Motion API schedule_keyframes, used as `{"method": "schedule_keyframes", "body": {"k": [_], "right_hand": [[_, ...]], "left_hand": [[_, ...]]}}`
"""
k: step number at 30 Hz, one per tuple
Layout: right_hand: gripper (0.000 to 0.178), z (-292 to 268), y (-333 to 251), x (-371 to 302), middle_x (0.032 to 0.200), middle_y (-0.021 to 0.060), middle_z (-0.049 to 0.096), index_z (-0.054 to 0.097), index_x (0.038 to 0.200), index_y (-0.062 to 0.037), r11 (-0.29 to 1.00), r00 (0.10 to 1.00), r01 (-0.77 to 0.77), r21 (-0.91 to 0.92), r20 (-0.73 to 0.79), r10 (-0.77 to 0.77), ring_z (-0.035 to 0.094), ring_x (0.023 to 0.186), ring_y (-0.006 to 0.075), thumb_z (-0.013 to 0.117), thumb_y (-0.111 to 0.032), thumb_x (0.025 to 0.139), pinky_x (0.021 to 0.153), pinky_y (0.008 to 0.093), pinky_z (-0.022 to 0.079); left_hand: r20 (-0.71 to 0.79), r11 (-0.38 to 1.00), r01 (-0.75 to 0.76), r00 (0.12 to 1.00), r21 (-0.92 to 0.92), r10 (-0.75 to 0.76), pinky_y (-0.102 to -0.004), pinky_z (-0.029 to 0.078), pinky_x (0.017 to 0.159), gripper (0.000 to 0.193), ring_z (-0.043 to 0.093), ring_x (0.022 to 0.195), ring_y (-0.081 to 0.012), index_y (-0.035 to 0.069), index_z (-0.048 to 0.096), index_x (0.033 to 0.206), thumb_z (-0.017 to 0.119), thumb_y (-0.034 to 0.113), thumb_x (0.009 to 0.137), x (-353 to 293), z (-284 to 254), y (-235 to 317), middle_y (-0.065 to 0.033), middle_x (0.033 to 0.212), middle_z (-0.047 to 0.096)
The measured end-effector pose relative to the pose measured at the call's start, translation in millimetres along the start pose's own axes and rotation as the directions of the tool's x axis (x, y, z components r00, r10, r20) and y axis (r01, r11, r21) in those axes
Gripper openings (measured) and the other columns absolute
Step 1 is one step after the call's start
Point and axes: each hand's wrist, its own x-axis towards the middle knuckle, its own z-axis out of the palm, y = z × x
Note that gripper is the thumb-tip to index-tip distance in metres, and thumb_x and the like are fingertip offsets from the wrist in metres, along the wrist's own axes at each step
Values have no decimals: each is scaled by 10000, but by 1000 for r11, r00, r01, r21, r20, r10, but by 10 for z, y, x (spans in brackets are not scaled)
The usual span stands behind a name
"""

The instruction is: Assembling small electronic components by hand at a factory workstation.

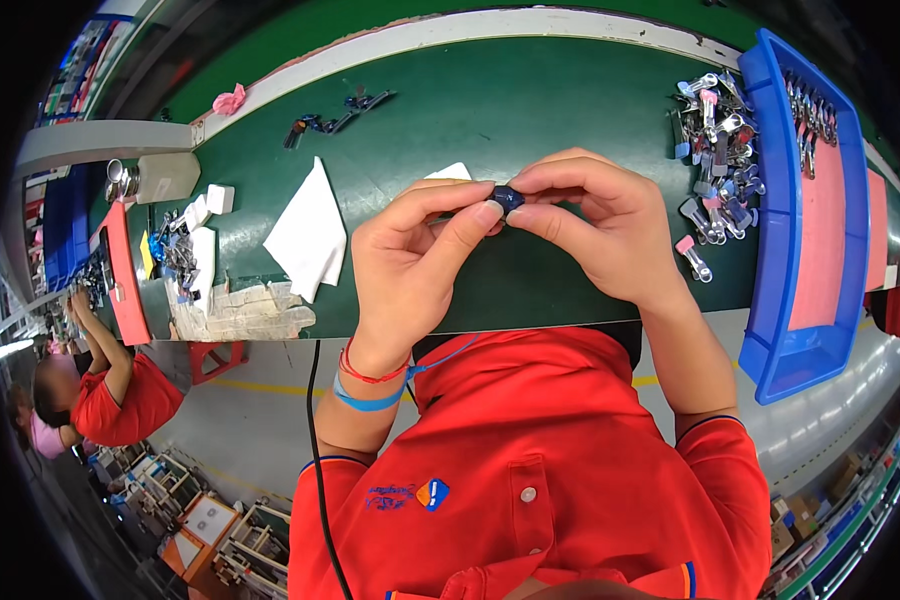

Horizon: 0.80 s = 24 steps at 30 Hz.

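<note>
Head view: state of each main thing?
Left hand: pinching dark part
Right hand: pinching dark part
Dark part: held in both hands
White cloth: folded, unheld
Loose clips: heaped
Blue tray: partly filled
Tray clips: lined up

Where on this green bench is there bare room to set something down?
The green bench's widest bare patch lies beyond the left hand and right hand, between the dark parts and clip pile. A smaller one lies between the hands and the red shirt. It's crowded beside the blue tray and around the white blocks.
</note>
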Motion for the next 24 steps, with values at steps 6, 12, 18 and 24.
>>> {"method": "schedule_keyframes", "body": {"k": [6, 12, 18, 24], "right_hand": [[210, 14, 50, 8, 993, 131, 668, 690, 1001, 46, 997, 998, 56, -52, -39, -58, 655, 897, 184, 696, 93, 797, 776, 272, 537], [208, 16, 0, -9, 947, 132, 684, 714, 968, 35, 959, 987, 145, -243, -27, -157, 665, 834, 191, 710, 99, 770, 720, 271, 543], [254, 53, 11, -70, 930, 134, 688, 721, 976, 22, 917, 958, 266, -296, -25, -285, 663, 782, 196, 733, 107, 737, 664, 267, 534], [269, 76, 64, -136, 928, 134, 688, 718, 979, 21, 922, 955, 281, -266, -22, -297, 665, 788, 200, 740, 105, 725, 665, 276, 535]], "left_hand": [[17, 999, -41, 999, 10, 41, -231, 530, 742, 197, 651, 873, -154, -54, 669, 1062, 649, -77, 868, 2, -13, -21, -129, 1005, 649], [32, 998, -53, 998, 38, 52, -221, 518, 721, 183, 645, 857, -147, -50, 684, 1040, 656, -79, 861, -25, -22, -15, -118, 988, 651], [43, 974, -169, 986, 150, 164, -222, 504, 705, 196, 636, 833, -138, -41, 699, 1029, 674, -88, 841, -91, -12, -25, -114, 965, 655], [85, 960, -165, 985, 226, 149, -225, 504, 706, 206, 636, 833, -137, -37, 702, 1032, 686, -84, 831, -134, -37, 12, -114, 951, 656]]}}
